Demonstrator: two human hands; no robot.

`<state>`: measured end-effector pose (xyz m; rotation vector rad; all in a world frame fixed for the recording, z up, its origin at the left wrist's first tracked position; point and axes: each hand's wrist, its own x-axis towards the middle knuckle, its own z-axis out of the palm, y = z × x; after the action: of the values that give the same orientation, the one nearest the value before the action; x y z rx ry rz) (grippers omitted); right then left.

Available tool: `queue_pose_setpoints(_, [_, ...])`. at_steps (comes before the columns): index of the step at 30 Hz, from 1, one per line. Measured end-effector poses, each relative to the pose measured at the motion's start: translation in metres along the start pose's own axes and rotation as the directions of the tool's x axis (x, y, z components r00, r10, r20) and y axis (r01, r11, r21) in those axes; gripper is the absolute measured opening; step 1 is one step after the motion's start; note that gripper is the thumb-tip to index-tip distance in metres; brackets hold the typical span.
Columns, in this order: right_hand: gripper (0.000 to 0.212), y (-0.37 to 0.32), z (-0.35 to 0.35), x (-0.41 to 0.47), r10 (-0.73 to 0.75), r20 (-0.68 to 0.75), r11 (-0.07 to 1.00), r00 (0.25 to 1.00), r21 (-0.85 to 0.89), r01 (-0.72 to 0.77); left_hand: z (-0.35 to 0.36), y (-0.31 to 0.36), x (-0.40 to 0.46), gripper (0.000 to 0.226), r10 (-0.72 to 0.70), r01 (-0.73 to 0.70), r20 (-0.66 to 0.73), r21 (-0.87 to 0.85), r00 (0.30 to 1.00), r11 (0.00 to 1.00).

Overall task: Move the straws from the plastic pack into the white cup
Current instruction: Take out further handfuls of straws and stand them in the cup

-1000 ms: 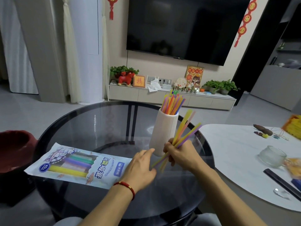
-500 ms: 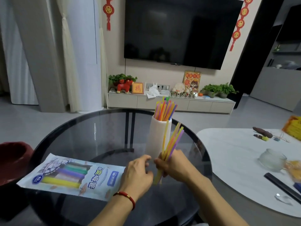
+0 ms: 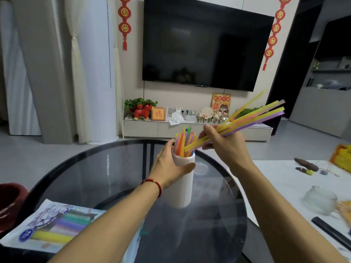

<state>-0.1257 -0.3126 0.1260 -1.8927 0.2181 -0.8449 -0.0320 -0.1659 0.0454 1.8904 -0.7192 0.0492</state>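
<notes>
A tall ribbed white cup (image 3: 182, 188) stands on the round dark glass table (image 3: 95, 171), with several coloured straws (image 3: 183, 144) sticking out of its mouth. My left hand (image 3: 167, 168) grips the cup around its upper part. My right hand (image 3: 226, 147) holds a bundle of yellow, orange and purple straws (image 3: 252, 118) slanted up to the right, their lower ends at the cup's mouth. The plastic pack (image 3: 51, 227) lies flat at the table's near left, still holding straws, partly hidden by my left forearm.
A white table (image 3: 284, 179) adjoins on the right, carrying a glass cup (image 3: 320, 200), a dark strip (image 3: 330, 230), small items and a yellow-orange pack (image 3: 341, 156). A dark red seat (image 3: 9, 202) stands at the left. A TV and low cabinet are behind.
My right hand has lifted the straw bundle from beside the cup's base up to its mouth. My left hand has moved onto the cup and gripped it. The view has tilted upward.
</notes>
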Motion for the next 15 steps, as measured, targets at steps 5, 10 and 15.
queue_pose_setpoints(5, [0.036, 0.020, 0.029, 0.026, 0.001, 0.045, 0.910, 0.999, -0.414, 0.018, 0.010, 0.017, 0.013, 0.063, -0.075, 0.080, -0.128, 0.034, 0.989, 0.996])
queue_pose_setpoints(10, [0.029, 0.020, 0.052, 0.018, -0.058, 0.102, 0.763, 0.993, -0.638, 0.110, 0.007, 0.019, 0.005, 0.056, -0.106, 0.111, -0.126, 0.033, 0.986, 0.993])
queue_pose_setpoints(15, [0.065, 0.022, 0.055, 0.019, -0.136, 0.090, 0.828, 0.987, -0.536, 0.163, 0.001, 0.014, -0.006, 0.043, -0.102, 0.110, -0.166, 0.042, 0.981, 0.993])
